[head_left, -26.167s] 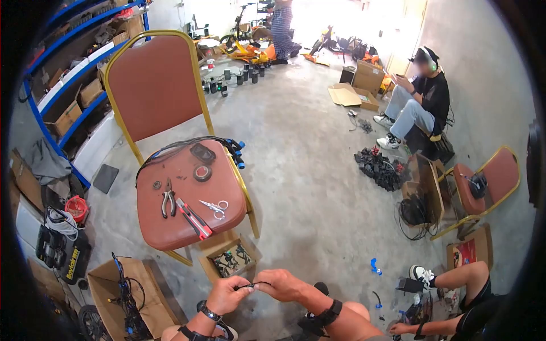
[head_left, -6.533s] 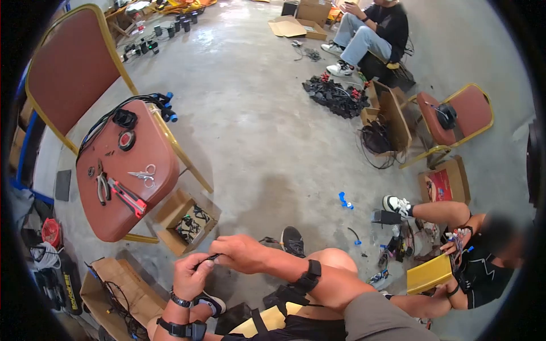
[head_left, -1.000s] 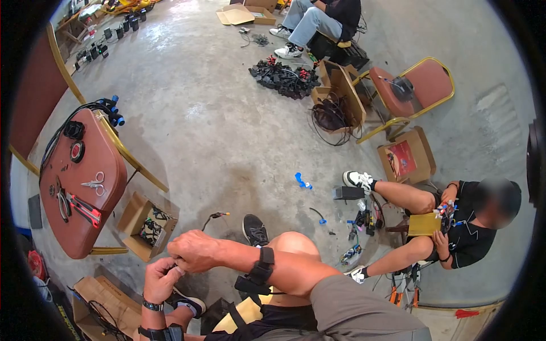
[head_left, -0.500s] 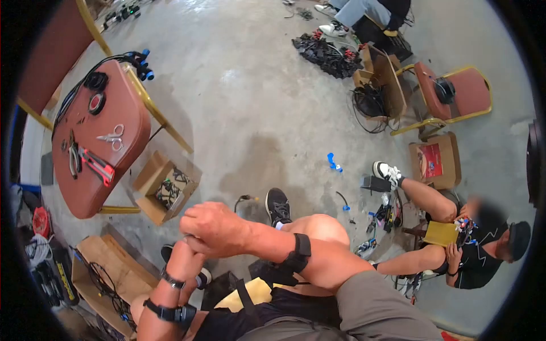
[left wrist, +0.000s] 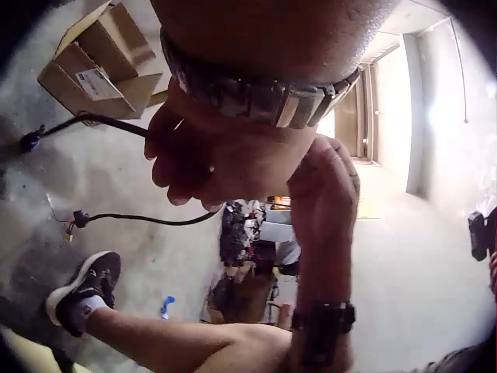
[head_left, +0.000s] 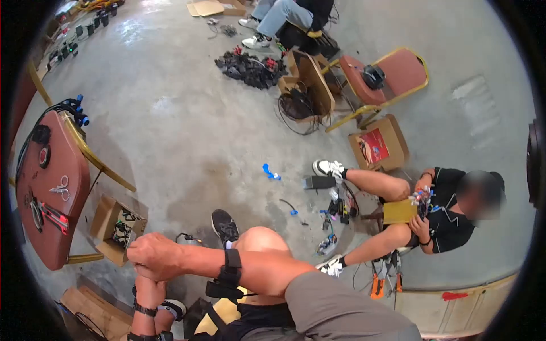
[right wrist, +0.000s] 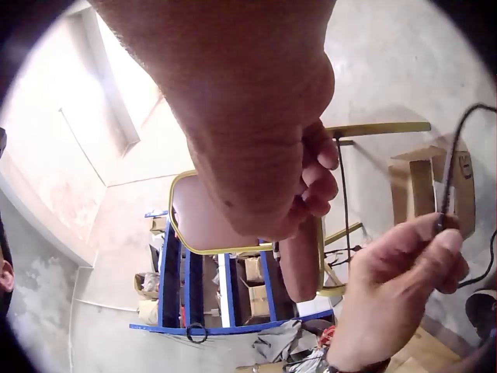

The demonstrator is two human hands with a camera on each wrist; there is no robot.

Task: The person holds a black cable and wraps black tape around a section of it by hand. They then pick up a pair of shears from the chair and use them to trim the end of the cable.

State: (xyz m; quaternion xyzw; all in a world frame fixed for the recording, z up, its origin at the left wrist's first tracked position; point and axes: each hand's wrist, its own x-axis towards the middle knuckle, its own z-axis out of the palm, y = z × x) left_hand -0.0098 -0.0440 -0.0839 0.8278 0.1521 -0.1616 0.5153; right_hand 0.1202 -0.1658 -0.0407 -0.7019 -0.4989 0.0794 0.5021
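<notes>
A thin black cable (right wrist: 450, 167) is pinched between the thumb and fingers of my left hand (right wrist: 396, 291), seen in the right wrist view. In the left wrist view the cable (left wrist: 147, 219) trails from my left hand (left wrist: 225, 159) in two lengths, each with a connector (left wrist: 80, 219) or plug at its end. My right hand (head_left: 153, 256) is curled close over the left hand in the head view and hides most of it. In the right wrist view its curled fingers (right wrist: 317, 183) stand apart from the cable; I cannot tell what they hold.
At left, a red chair seat (head_left: 54, 131) bears scissors (head_left: 60, 187), pliers (head_left: 36, 215), a utility knife (head_left: 54, 216) and a tape roll (head_left: 44, 156). Below it stands a carton (head_left: 102, 221) of small parts. A seated person (head_left: 455, 210) works at right among loose parts.
The head view has swung, shifting the chair left. One second ago the left hand's thumb and fingers showed beside the right hand; now the right hand covers them.
</notes>
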